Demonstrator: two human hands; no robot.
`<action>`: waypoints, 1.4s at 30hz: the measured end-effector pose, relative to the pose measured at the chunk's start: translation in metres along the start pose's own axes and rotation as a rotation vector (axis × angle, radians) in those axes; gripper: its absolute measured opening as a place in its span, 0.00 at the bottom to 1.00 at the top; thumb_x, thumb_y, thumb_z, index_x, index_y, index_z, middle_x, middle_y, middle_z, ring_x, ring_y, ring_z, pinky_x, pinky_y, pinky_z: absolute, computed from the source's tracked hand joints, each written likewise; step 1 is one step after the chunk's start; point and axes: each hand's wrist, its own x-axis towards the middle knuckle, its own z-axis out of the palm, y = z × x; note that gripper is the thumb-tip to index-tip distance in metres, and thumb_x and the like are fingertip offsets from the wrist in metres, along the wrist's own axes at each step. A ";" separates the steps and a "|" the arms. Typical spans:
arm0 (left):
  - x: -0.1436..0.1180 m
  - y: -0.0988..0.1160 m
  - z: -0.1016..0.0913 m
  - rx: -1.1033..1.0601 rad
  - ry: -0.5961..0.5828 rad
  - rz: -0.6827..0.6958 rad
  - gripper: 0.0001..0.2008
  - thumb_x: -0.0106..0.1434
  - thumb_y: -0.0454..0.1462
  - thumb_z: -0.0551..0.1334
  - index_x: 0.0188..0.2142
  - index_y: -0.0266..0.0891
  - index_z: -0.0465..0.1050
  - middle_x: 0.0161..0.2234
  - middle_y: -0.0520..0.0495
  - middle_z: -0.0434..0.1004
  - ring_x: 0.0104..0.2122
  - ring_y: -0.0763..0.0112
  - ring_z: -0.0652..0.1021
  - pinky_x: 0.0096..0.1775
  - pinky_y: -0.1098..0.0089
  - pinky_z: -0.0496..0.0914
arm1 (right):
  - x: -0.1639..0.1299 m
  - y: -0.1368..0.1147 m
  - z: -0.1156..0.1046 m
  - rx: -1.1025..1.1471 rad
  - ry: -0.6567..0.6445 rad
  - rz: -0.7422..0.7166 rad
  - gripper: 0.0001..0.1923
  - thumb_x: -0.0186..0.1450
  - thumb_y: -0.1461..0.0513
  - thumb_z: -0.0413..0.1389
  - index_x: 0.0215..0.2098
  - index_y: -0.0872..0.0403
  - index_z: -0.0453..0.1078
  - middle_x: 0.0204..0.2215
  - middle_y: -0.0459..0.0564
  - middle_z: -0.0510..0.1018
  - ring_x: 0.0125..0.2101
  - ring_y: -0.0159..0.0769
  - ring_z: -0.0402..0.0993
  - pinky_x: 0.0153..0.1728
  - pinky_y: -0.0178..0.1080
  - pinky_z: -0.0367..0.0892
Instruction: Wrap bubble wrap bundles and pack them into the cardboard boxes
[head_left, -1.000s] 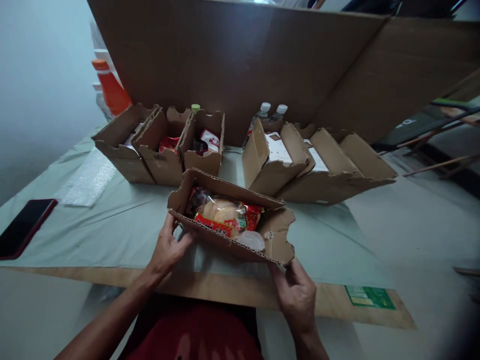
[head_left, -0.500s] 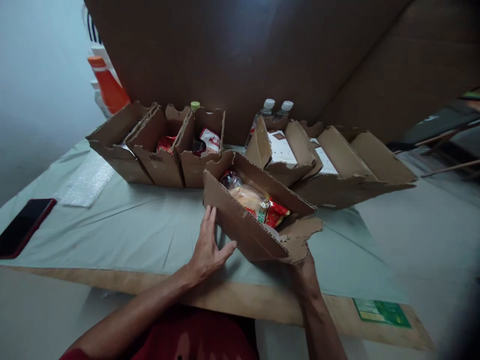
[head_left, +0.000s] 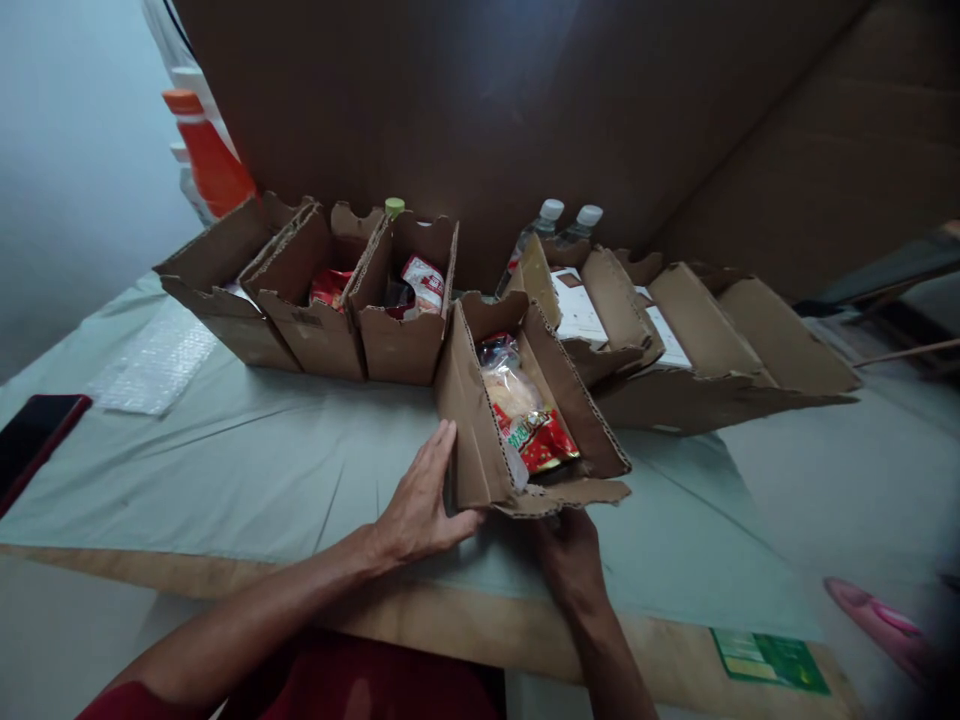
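A: Where is the box (head_left: pixel 480 440)?

B: Mid-table, on the green cloth (head_left: pixel 247 460), long side running near to far. It sits in the gap between two rows of open boxes: the left row (head_left: pixel 315 320) just beside its far-left corner, the right row (head_left: pixel 675 350) close against its right wall. A red snack packet (head_left: pixel 525 410) lies inside.

A: And the hands?

B: The left hand (head_left: pixel 420 505) is open, fingers straight, flat against the box's left wall with the thumb under the near corner. The right hand (head_left: pixel 570 555) is at the near end, beneath the torn flap; the flap hides its fingers, so I cannot tell how far it is closed or whether it grips.

A: What crowds the place?

B: A big cardboard sheet (head_left: pixel 525 110) stands behind everything, with two capped bottles (head_left: pixel 562 225) right in front of it, behind the right row. A green cap (head_left: pixel 393 207) shows behind the left row, an orange bottle (head_left: pixel 206 150) far left. Bubble wrap (head_left: pixel 154 355) and a dark phone (head_left: pixel 34 435) lie on the cloth at left, well apart from the hands. A green label (head_left: pixel 769 660) sits on the near right edge, and something pink (head_left: pixel 877 620), blurred, beyond it.
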 end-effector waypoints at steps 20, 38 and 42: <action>0.093 -0.010 -0.053 0.403 0.140 -0.304 0.18 0.69 0.45 0.59 0.28 0.38 0.79 0.25 0.42 0.81 0.30 0.59 0.81 0.35 0.65 0.67 | 0.070 -0.005 0.045 0.003 -0.002 -0.186 0.21 0.67 0.55 0.54 0.54 0.54 0.74 0.52 0.60 0.81 0.49 0.46 0.80 0.50 0.49 0.76; -0.012 -0.020 -0.081 0.271 0.074 -0.028 0.10 0.66 0.39 0.60 0.42 0.44 0.80 0.38 0.44 0.84 0.39 0.57 0.82 0.43 0.58 0.77 | 0.061 -0.084 0.034 -0.079 -0.137 -0.479 0.15 0.72 0.58 0.53 0.53 0.50 0.76 0.40 0.51 0.85 0.38 0.38 0.82 0.43 0.39 0.77; -0.070 -0.019 -0.098 0.276 0.303 -0.060 0.08 0.68 0.37 0.61 0.43 0.45 0.79 0.39 0.46 0.84 0.40 0.61 0.84 0.42 0.64 0.79 | 0.091 -0.168 0.061 -0.281 -0.199 -0.551 0.27 0.71 0.61 0.51 0.68 0.51 0.62 0.38 0.49 0.85 0.37 0.39 0.82 0.43 0.39 0.74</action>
